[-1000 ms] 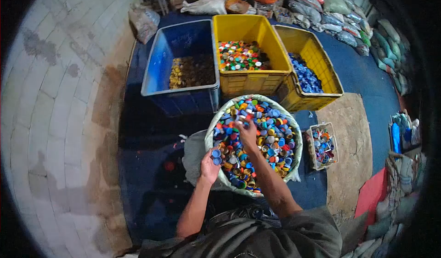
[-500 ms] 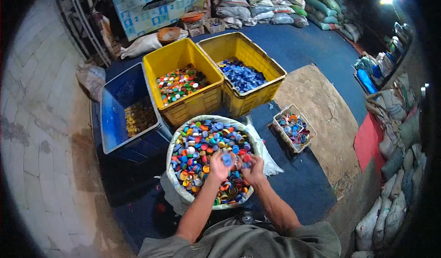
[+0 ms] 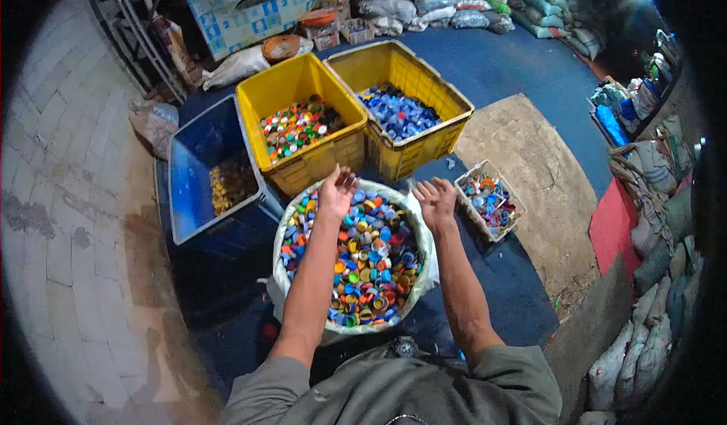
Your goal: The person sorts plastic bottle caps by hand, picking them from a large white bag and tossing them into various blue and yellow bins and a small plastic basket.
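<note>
A round tub lined with a pale sack (image 3: 429,262) stands in front of me, heaped with mixed plastic bottle caps (image 3: 371,266). My left hand (image 3: 338,190) is raised over its far left rim, fingers apart, with no cap visible in it. Over the far right rim, my right hand (image 3: 437,200) is open, its fingers spread and nothing seen in them. Beyond the hands stand a yellow bin of multicoloured caps (image 3: 303,131) and a second yellow bin with blue caps (image 3: 400,113), which look slightly blurred.
To the left is a blue bin (image 3: 176,190) with yellowish caps at its bottom. A small white crate (image 3: 492,232) of mixed pieces sits right of the tub, beside a brown board (image 3: 530,152). Filled sacks (image 3: 613,364) line the right side, and more stacked sacks (image 3: 469,17) stand at the back.
Both hands have moved up and away from the cap heap toward the yellow bins and spread apart. The caps seen in them earlier are gone from the hands.
</note>
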